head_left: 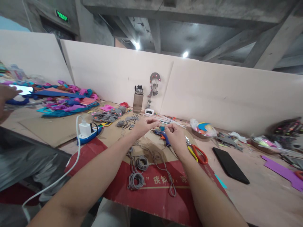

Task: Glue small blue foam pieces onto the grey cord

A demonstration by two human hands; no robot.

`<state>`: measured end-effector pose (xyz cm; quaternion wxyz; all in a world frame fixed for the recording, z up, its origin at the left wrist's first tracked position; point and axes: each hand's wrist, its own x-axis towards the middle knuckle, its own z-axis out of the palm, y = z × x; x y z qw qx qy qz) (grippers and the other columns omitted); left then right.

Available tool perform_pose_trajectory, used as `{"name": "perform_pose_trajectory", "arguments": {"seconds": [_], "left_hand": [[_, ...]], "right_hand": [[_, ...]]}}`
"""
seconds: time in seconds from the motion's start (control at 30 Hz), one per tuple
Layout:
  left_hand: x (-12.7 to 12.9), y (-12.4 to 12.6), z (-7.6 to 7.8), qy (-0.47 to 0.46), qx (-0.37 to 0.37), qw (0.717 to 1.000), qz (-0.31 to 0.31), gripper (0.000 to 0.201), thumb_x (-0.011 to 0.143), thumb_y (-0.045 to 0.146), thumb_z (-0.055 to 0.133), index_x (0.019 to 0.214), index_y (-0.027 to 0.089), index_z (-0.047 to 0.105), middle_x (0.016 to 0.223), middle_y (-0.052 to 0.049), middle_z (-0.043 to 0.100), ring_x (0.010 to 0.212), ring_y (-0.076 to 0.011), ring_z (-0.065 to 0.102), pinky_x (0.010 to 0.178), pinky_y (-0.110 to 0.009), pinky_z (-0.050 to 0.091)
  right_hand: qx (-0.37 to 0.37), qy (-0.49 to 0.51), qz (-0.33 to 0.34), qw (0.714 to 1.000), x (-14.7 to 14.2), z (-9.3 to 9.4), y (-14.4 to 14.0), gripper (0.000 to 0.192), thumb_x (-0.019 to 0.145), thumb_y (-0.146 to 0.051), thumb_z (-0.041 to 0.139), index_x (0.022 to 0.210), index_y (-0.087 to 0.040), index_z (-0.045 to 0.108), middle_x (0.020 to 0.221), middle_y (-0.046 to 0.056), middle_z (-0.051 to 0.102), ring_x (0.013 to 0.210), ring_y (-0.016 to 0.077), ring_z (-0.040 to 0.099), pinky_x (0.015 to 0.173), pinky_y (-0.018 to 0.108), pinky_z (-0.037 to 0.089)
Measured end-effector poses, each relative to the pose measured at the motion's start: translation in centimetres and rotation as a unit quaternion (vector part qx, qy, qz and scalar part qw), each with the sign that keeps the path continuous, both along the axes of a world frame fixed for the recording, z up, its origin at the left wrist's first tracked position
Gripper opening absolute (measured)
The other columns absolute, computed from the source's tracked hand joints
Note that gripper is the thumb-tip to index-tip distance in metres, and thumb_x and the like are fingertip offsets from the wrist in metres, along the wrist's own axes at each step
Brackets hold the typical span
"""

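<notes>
My left hand (145, 125) and my right hand (175, 134) are held close together above a red and brown cardboard sheet (151, 189), fingers pinched on a small teal and blue craft piece (162, 128) between them. Grey cord coils (137, 171) lie on the cardboard below my forearms, and a strand runs up toward my hands. A blue glue gun (165, 137) lies just under my right hand. Red and yellow scissors (197, 153) lie right of my right wrist.
A black phone (230, 165) lies at the right. A water bottle (138, 99) and a small clock (149, 111) stand by the white back board. A blue power strip with white charger (88, 131) sits left. Another person's hand holds a phone (22, 90) at far left, by colourful foam pieces (68, 101).
</notes>
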<state>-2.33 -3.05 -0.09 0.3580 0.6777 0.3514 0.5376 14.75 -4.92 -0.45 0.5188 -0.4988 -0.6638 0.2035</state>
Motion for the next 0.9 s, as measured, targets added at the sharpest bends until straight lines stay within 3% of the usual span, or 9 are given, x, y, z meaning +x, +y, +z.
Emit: {"name": "perform_pose_trajectory", "arguments": {"seconds": [0.13, 0.4, 0.6, 0.73, 0.83, 0.9], "left_hand": [[0.5, -0.1, -0.7, 0.121, 0.094, 0.988, 0.022, 0.022, 0.078, 0.031, 0.063, 0.09, 0.017, 0.075, 0.082, -0.005, 0.074, 0.073, -0.0151, 0.063, 0.066, -0.025, 0.046], [0.8, -0.6, -0.7, 0.191, 0.109, 0.974, 0.054, 0.02, 0.077, 0.025, 0.06, 0.087, 0.018, 0.076, 0.068, -0.003, 0.07, 0.061, -0.014, 0.06, 0.058, -0.024, 0.043], [1.1, -1.5, 0.0, 0.294, 0.173, 0.932, 0.124, 0.018, 0.074, 0.016, 0.059, 0.079, 0.019, 0.075, 0.073, -0.005, 0.071, 0.067, -0.0169, 0.059, 0.068, -0.028, 0.043], [1.2, -1.4, 0.0, 0.268, 0.127, 0.944, 0.143, 0.013, 0.074, 0.015, 0.058, 0.072, 0.017, 0.071, 0.066, -0.004, 0.068, 0.061, -0.0145, 0.058, 0.064, -0.026, 0.044], [1.2, -1.3, -0.1, 0.188, 0.059, 0.973, 0.122, 0.01, 0.073, 0.015, 0.056, 0.07, 0.016, 0.066, 0.06, -0.001, 0.065, 0.055, -0.0125, 0.058, 0.057, -0.024, 0.044], [1.2, -1.3, -0.1, 0.131, 0.021, 0.986, 0.102, 0.009, 0.073, 0.016, 0.056, 0.07, 0.016, 0.064, 0.059, -0.001, 0.065, 0.054, -0.0118, 0.059, 0.053, -0.022, 0.045]], "right_hand": [[0.041, -0.095, -0.011, 0.995, -0.2, 0.0, -0.4, 0.016, 0.078, -0.033, 0.051, 0.074, -0.02, 0.059, 0.056, -0.002, 0.053, 0.056, 0.0151, 0.049, 0.055, 0.026, 0.035], [0.098, -0.185, -0.04, 0.977, -0.3, -0.3, -0.4, 0.013, 0.079, -0.026, 0.051, 0.077, -0.019, 0.062, 0.069, 0.004, 0.062, 0.065, 0.0175, 0.054, 0.063, 0.029, 0.037], [0.104, -0.214, -0.009, 0.971, -0.4, -0.6, -0.3, 0.019, 0.082, -0.024, 0.048, 0.08, -0.018, 0.066, 0.08, 0.008, 0.067, 0.075, 0.02, 0.058, 0.069, 0.031, 0.039], [0.061, -0.176, 0.016, 0.982, -0.4, -0.8, -0.1, 0.024, 0.083, -0.027, 0.047, 0.096, -0.015, 0.064, 0.074, 0.005, 0.063, 0.065, 0.0174, 0.054, 0.062, 0.029, 0.038], [0.068, -0.152, 0.013, 0.986, -0.6, -0.8, -0.3, 0.032, 0.081, -0.028, 0.049, 0.108, -0.013, 0.058, 0.072, 0.003, 0.06, 0.062, 0.0165, 0.052, 0.06, 0.028, 0.038], [0.072, -0.133, 0.02, 0.988, -0.8, -0.7, -0.4, 0.031, 0.081, -0.029, 0.049, 0.107, -0.014, 0.056, 0.071, 0.001, 0.059, 0.061, 0.016, 0.052, 0.059, 0.028, 0.039]]}}
